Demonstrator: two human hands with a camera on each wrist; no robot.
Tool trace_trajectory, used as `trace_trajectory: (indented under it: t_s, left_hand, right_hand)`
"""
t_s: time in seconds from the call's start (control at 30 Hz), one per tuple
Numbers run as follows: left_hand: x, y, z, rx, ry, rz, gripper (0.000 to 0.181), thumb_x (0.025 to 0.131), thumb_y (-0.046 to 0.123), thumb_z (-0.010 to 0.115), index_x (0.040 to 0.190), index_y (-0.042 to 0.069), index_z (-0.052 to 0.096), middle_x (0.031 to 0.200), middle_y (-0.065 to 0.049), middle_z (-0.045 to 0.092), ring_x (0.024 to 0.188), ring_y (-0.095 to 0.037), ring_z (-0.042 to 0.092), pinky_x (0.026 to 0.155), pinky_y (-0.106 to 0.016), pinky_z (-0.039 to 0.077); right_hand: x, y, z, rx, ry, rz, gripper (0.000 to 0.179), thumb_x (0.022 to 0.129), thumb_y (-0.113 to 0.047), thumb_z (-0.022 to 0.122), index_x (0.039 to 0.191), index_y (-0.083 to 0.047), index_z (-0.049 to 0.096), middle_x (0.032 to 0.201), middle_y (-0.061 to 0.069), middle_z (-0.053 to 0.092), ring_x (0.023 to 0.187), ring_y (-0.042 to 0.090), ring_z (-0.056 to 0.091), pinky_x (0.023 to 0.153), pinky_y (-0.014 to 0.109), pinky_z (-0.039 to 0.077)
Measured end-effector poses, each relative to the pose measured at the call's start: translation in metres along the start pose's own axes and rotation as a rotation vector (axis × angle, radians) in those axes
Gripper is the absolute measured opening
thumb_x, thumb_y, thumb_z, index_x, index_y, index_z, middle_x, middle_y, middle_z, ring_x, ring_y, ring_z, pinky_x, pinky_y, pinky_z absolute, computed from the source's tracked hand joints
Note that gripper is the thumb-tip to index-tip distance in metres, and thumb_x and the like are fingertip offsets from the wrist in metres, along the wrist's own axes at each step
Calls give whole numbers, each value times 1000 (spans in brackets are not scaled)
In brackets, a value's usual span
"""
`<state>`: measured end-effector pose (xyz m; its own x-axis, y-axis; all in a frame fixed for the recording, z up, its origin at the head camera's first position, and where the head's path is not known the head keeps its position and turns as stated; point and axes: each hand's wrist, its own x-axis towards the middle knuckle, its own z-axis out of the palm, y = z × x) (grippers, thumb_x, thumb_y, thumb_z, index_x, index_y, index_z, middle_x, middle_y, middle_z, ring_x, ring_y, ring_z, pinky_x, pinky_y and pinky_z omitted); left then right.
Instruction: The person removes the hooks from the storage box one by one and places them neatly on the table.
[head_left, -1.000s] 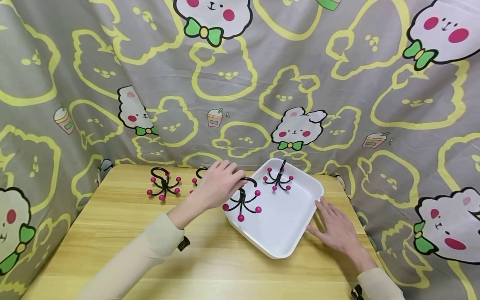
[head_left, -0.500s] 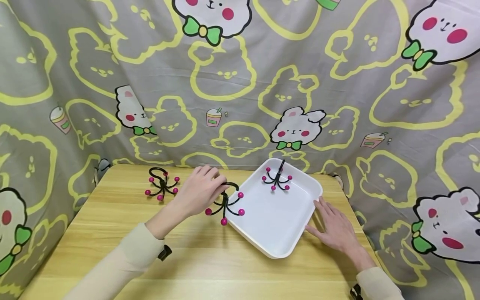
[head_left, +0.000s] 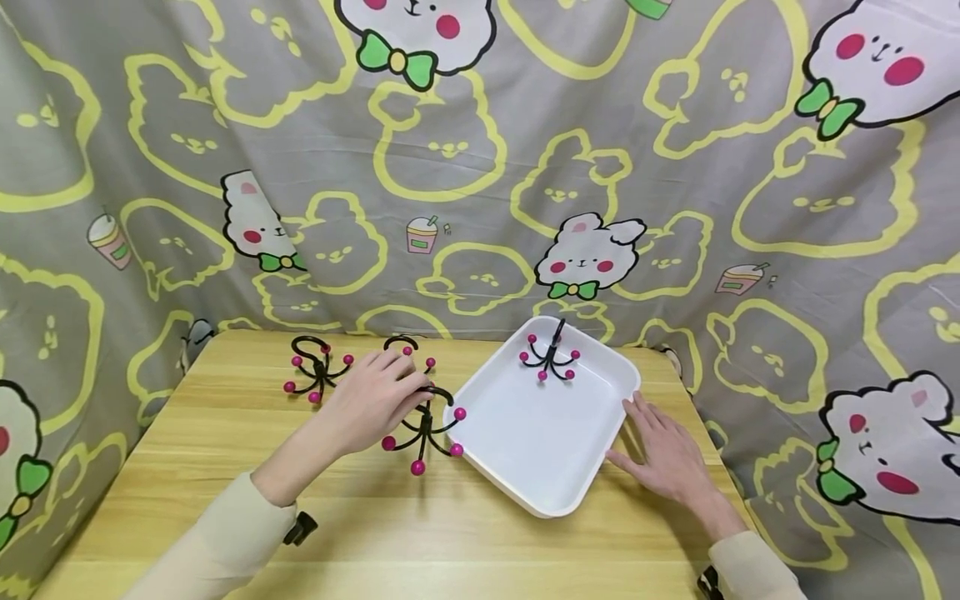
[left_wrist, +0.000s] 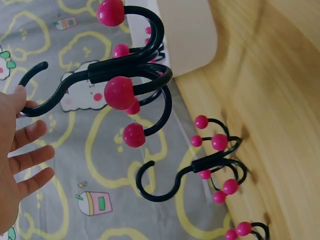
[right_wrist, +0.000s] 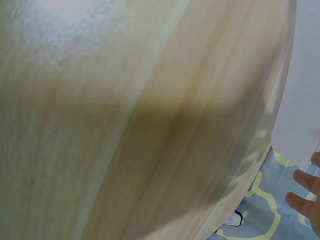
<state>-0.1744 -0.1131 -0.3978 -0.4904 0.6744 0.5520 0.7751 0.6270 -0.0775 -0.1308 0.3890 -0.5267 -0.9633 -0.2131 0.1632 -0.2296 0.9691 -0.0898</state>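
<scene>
My left hand (head_left: 375,402) pinches the curved top of a black claw-shaped hanging hook (head_left: 425,427) with pink ball tips. The left wrist view shows thumb and forefinger on the bend of this hook (left_wrist: 115,70), the other fingers spread. In the head view it hangs just left of a white tray (head_left: 525,433), overlapping the rim. A similar hook (head_left: 551,360) stands inside the tray near its far corner. My right hand (head_left: 669,454) rests its extended fingers along the tray's right side. Its fingertips (right_wrist: 306,182) appear at the edge of the right wrist view.
Two more such hooks stand on the wooden table (head_left: 360,533): one at the back left (head_left: 319,371), another (head_left: 430,363) partly hidden behind my left hand. A grey patterned curtain (head_left: 480,208) hangs behind and around the table.
Carrying the hook, my left hand has moved left and toward me, from over the tray to beside it. The tray and right hand have stayed in place.
</scene>
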Motion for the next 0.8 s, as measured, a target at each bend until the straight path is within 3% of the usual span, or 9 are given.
trace_trajectory:
  t_s: [0.2,0.47,0.8]
  left_hand:
    - [-20,0,-1,-15,22,-16,12,98,30,72,100,18,71,88,2,63,86,-21,60,78,-36,51]
    - [-44,-3,2,-14,68,-25,42,114,42,42,99,16,72,89,0,65,86,-20,61,79,-39,55]
    - [-71,-10,-2,-11,137,-65,55,116,44,30,96,14,71,90,-2,66,86,-23,63,79,-45,54]
  right_hand:
    - [0,0,1,-4,1,-1,101,91,-70,66,164,-7,35,171,23,32,147,51,46,117,67,41]
    - [0,0,0,-6,0,-2,100,92,-69,66,163,-6,35,171,24,32,146,52,46,118,67,40]
    - [0,1,0,-6,3,-5,101,91,-70,66,164,-6,34,171,23,31,147,51,46,117,67,41]
